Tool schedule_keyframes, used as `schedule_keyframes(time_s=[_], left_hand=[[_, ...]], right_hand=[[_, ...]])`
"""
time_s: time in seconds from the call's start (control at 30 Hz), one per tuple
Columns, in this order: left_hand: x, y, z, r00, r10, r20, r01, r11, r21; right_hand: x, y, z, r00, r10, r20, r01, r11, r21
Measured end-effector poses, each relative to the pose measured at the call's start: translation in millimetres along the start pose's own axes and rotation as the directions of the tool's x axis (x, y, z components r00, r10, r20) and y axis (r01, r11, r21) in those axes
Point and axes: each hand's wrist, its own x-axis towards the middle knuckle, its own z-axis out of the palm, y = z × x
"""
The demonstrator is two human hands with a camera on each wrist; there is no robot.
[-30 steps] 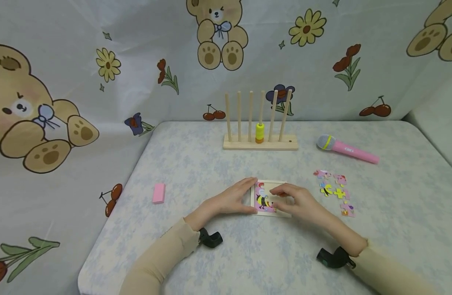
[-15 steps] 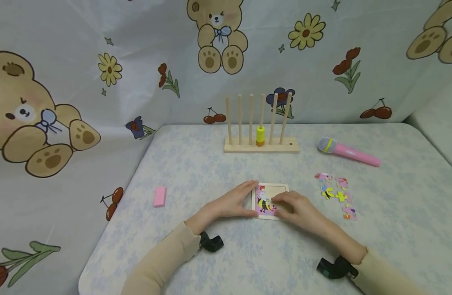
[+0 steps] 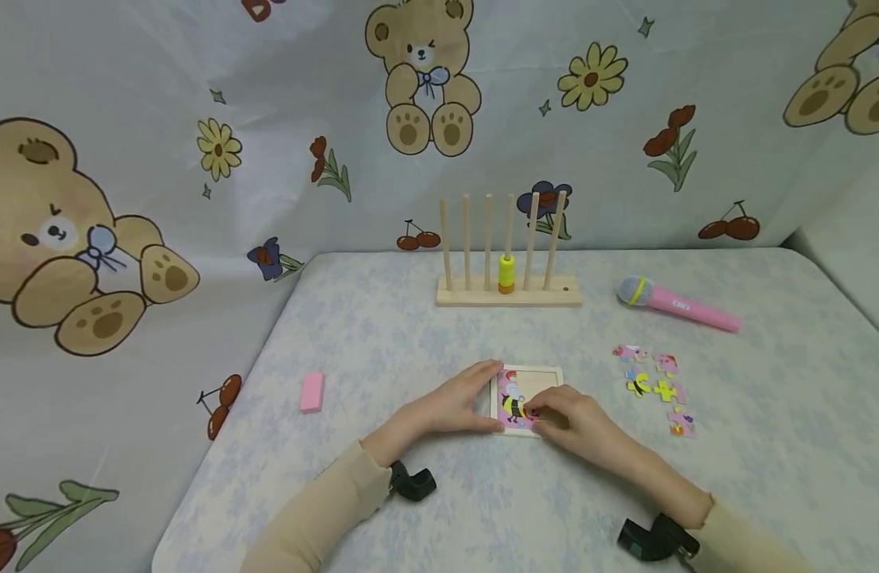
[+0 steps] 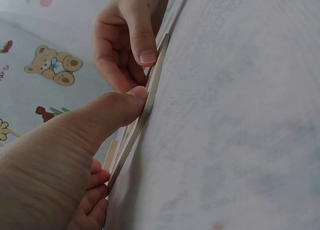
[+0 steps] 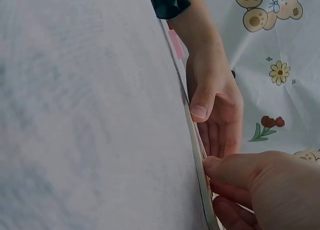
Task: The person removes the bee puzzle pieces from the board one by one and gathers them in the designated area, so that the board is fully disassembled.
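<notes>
A small wooden puzzle tray (image 3: 547,372) lies on the table, its left part filled with pink puzzle pieces (image 3: 509,398) showing a bee. My left hand (image 3: 450,404) holds the tray from its left side, thumb on the near edge and fingers at the far corner. In the left wrist view the left thumb (image 4: 135,95) presses the tray's rim. Over the tray's lower right, my right hand (image 3: 579,422) has thumb and fingers curled together at a puzzle piece, which they mostly hide. Several loose puzzle pieces (image 3: 665,391) lie to the right.
Behind the tray stands a wooden peg rack (image 3: 482,298) with yellow rings (image 3: 507,272) on one peg. A pink toy microphone (image 3: 686,307) lies at the back right. A pink block (image 3: 312,392) sits at the left. Bear-print cloth (image 3: 289,103) hangs behind the table.
My right thumb and fingers have drawn closer together and moved slightly left over the tray. The left hand keeps its hold. The head view has tilted up a little.
</notes>
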Motion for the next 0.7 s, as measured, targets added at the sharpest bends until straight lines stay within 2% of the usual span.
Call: schedule_keyframes(time_s=[0.2,0.43,0.57,0.7], left_hand=[[0.4,-2.3,0.7,1.000,0.009,-0.005,-0.009,1.000,-0.004],[1.5,-2.5,1.2,0.999,0.031,-0.016,-0.030,0.999,0.021],[1.4,-2.5,0.9,0.999,0.035,-0.018,-0.035,0.999,0.019],[0.3,-2.8,0.2,1.000,0.025,-0.012,-0.025,1.000,0.017]], right_hand=[[0.3,-2.1,0.0,1.000,0.008,-0.019,-0.009,0.999,-0.052],[-1.4,-5.6,2.0,0.995,-0.081,-0.060,0.075,0.992,-0.097],[-0.9,-5.4,1.6,0.996,-0.050,-0.067,0.045,0.997,-0.068],[0.7,-5.6,1.2,0.999,0.003,-0.035,-0.004,1.000,-0.031]])
